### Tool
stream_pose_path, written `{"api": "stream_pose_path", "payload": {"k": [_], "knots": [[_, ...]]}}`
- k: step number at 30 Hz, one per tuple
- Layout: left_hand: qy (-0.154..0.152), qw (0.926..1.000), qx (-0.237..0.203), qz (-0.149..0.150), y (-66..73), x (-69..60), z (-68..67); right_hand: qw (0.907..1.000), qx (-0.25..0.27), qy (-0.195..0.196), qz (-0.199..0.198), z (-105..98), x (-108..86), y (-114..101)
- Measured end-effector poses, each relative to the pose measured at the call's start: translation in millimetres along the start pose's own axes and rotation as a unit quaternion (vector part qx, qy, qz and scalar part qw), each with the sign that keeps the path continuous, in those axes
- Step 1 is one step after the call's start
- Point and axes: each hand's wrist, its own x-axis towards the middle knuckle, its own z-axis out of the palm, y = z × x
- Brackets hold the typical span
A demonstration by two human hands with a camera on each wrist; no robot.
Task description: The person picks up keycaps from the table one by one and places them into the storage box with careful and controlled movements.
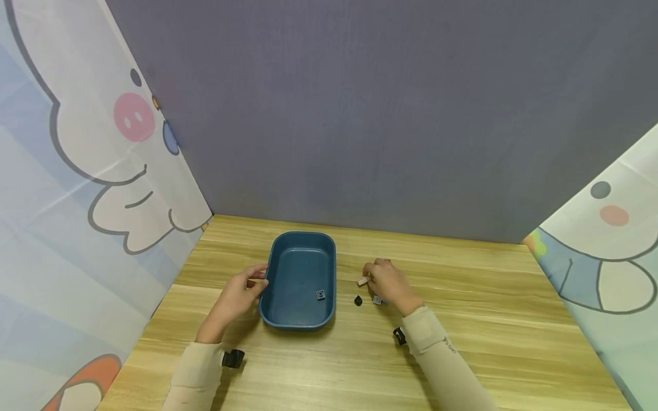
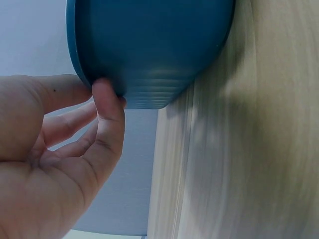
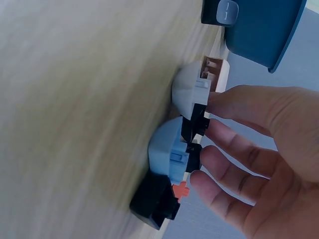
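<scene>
Left hand (image 1: pixel 237 294) pinches blue tray (image 1: pixel 298 268) at its rim, likely steadying it; right hand (image 1: pixel 392 288) is among keycaps (image 1: pixel 358 300) on bench (image 1: pixel 319 377) near tray, presumably for easy reach, pinch on any one indeterminable.

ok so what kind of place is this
Probably a small recording booth set up around a tabletop: a wood-look table, a plain grey panel rising behind it, and cartoon sheets on both sides.
</scene>
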Motion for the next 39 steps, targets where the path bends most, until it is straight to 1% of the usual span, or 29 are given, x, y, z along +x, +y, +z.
{"api": "stream_pose_path", "payload": {"k": [13,22,25,34,39], "knots": [[0.001,1.0000,-0.003,0.009,3.7,1.3,-0.7,0.9998,-0.006,0.018,-0.003,-3,2.5,0],[0.007,0.9999,-0.003,0.011,3.1,-0.1,0.3,0.9997,-0.007,0.025,-0.001,-7,3.5,-3],[0.011,0.9998,0.000,0.017,1.9,-0.7,0.5,0.9994,-0.009,0.033,-0.006,-10,3.7,-5],[0.002,1.0000,-0.003,0.007,0.6,-0.7,0.5,0.9976,-0.013,0.061,-0.031,-25,4.1,-18],[0.007,0.9999,-0.006,0.007,0.4,-1.1,0.8,0.9963,-0.006,0.070,-0.048,-34,8.5,-28]]}}
